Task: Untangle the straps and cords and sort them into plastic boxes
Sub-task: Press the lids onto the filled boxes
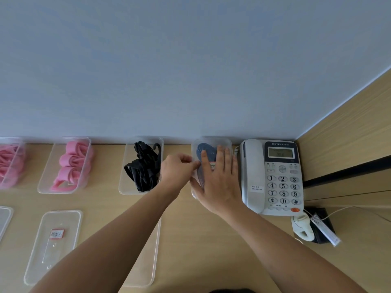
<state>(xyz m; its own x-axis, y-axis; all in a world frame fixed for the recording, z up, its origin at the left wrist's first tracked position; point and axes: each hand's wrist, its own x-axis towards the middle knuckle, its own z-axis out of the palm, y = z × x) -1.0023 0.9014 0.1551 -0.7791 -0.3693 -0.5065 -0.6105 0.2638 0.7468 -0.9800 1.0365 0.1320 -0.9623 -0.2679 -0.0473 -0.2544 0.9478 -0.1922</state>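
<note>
Pale blue-grey wall above, a light wooden desk [211, 240] along it, a wood panel closing off the right side. Clear plastic boxes stand in a row against the wall, across the middle of the frame.

- Second from left: pink straps [73, 161], rolled into loops, no lid on. Another pink lot at the far left is cut off by the frame edge.
- Centre: black straps [143, 168] in a loose heap, no lid on.
- Right of centre, just beside a grey telephone [275, 176]: the box [211, 139] being worked on, with dark blue cords [201, 151] coiled inside.

Both hands are at that box. The right hand [218, 176] lies flat on the lid [224, 143], fingers straight and slightly spread, pressing down. The left hand [178, 170] comes in from the left with fingers curled, and its thumb and fingertips pinch the lid's left edge. This reads as closing the box. The hands cover too much to tell whether the lid is seated all round.

Handling, by my judgement:
- Box and lid look thin, light, slick and a little flexible. The box would likely skate on the desk unless held down.
- Pressure belongs along the rim and corners, not the middle of the lid.
- The cords look soft, limp and light. They are best gathered as a whole coil, since a loop left over the rim would stop the lid from closing.

Lower left of the frame: spare lids [53, 246] lie flat on the desk, one with a small red-bordered label.
</note>
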